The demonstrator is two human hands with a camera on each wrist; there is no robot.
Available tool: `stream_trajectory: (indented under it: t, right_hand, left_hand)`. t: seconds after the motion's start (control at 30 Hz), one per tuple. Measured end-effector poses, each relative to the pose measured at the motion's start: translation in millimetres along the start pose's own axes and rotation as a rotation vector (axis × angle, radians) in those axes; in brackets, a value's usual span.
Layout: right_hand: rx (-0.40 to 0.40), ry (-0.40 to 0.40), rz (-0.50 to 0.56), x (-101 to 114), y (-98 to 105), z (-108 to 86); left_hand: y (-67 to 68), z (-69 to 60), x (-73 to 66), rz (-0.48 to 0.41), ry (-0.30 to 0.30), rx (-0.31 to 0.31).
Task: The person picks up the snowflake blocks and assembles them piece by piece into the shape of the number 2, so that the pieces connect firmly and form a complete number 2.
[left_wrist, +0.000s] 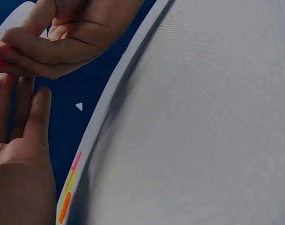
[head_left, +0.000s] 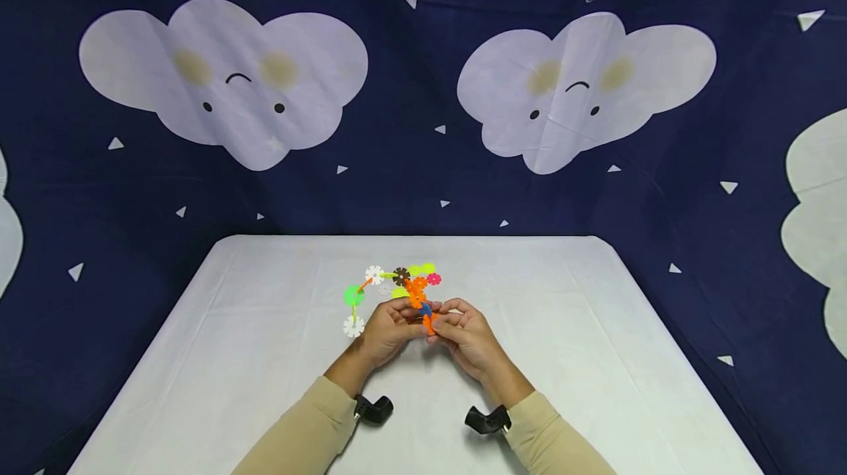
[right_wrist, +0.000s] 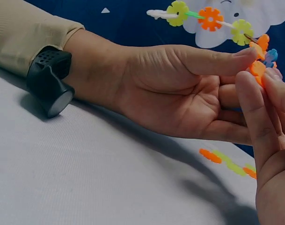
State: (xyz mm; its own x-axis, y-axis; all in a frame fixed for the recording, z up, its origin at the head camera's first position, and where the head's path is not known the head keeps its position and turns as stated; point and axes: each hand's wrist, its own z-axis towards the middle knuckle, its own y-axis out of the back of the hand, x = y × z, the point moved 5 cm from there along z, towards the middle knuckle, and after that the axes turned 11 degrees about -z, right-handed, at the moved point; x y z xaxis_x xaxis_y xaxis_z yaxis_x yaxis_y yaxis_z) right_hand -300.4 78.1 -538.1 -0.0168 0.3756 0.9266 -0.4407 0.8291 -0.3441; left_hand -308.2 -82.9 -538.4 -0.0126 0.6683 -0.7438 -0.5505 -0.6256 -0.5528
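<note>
While the left hand (head_left: 389, 333) and right hand (head_left: 475, 339) both pinched an orange snowflake disc (head_left: 429, 323), just beside a blue disc (head_left: 426, 309), the linked disc chain (head_left: 354, 295) curved far and left over the tabletop (head_left: 569, 298). Joining discs seemed underway; the next move likely called for pressing aligned slots together.
</note>
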Motion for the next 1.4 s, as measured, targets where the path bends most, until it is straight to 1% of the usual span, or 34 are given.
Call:
stream_trajectory:
  t: [0.1, 0.17, 0.27, 0.4, 0.47, 0.5, 0.53, 0.6, 0.7, 0.77, 0.83, 0.9, 0.97, 1.03, 1.13, 1.2, 1.27, 1.3, 1.33, 1.4]
  right_hand:
    - [-0.024, -0.010, 0.012, -1, -1, -0.1]
    - [-0.033, -0.016, 0.014, -2, -1, -0.1]
    - [-0.040, -0.023, -0.015, -3, -1, 0.8]
    - [-0.054, -0.035, -0.107, -3, 2, 4.0]
    - [-0.090, -0.039, -0.171, -3, 6, 7.2]
    - [-0.120, -0.036, -0.216, -2, 8, 9.2]
    - [-0.162, -0.033, -0.269, -2, 11, 11.4]
    - [-0.273, -0.012, -0.417, 0, 20, 15.7]
    - [-0.433, 0.037, -0.719, 5, 31, 22.6]
    - [-0.490, 0.079, -0.937, 7, 35, 29.6]
    - [-0.485, 0.137, -1.133, 7, 37, 39.7]
    - [-0.454, 0.175, -1.287, 4, 38, 51.6]
    - [-0.423, 0.210, -1.412, 0, 39, 64.1]
    - [-0.412, 0.230, -1.494, -3, 38, 73.8]
    - [-0.416, 0.273, -1.535, -4, 36, 81.4]
    - [-0.422, 0.290, -1.508, -4, 35, 83.1]
    - [-0.427, 0.284, -1.421, -3, 35, 81.7]
    - [-0.432, 0.276, -1.359, -3, 35, 79.5]
    - [-0.440, 0.257, -1.282, -2, 36, 76.3]
    - [-0.455, 0.214, -1.087, 0, 36, 66.8]
  left_hand:
    - [-0.5, -0.8, 0.2, -0.005, 0.002, 0.021]
    - [-0.5, -1.1, -0.7, 0.002, -0.008, 0.013]
    - [0.7, 0.2, -0.8, 0.030, -0.026, -0.012]
    - [4.4, 2.3, -2.4, 0.052, -0.064, -0.111]
    - [6.9, 2.6, -4.4, 0.047, -0.087, -0.170]
    - [8.0, 2.6, -5.3, 0.044, -0.095, -0.194]
    - [9.0, 2.9, -5.6, 0.039, -0.100, -0.209]
    - [10.3, 3.2, -6.1, 0.026, -0.099, -0.234]
    - [12.1, 3.1, -6.3, 0.022, -0.087, -0.260]
    - [13.1, 2.8, -6.8, 0.024, -0.083, -0.279]
    - [13.6, 2.8, -6.4, 0.017, -0.077, -0.296]
    - [13.3, 2.8, -5.3, 0.012, -0.071, -0.307]
    - [13.5, 3.7, -4.4, 0.010, -0.067, -0.318]
    - [13.4, 4.5, -2.7, 0.013, -0.060, -0.321]
    - [13.8, 4.8, -1.0, 0.031, -0.052, -0.333]
    - [14.4, 4.4, -1.0, 0.036, -0.049, -0.338]
    - [15.7, 3.5, -1.7, 0.040, -0.050, -0.352]
    - [16.5, 3.1, -2.1, 0.040, -0.053, -0.356]
    - [17.2, 2.9, -2.6, 0.038, -0.054, -0.358]
    - [18.1, 2.6, -3.9, 0.034, -0.055, -0.362]
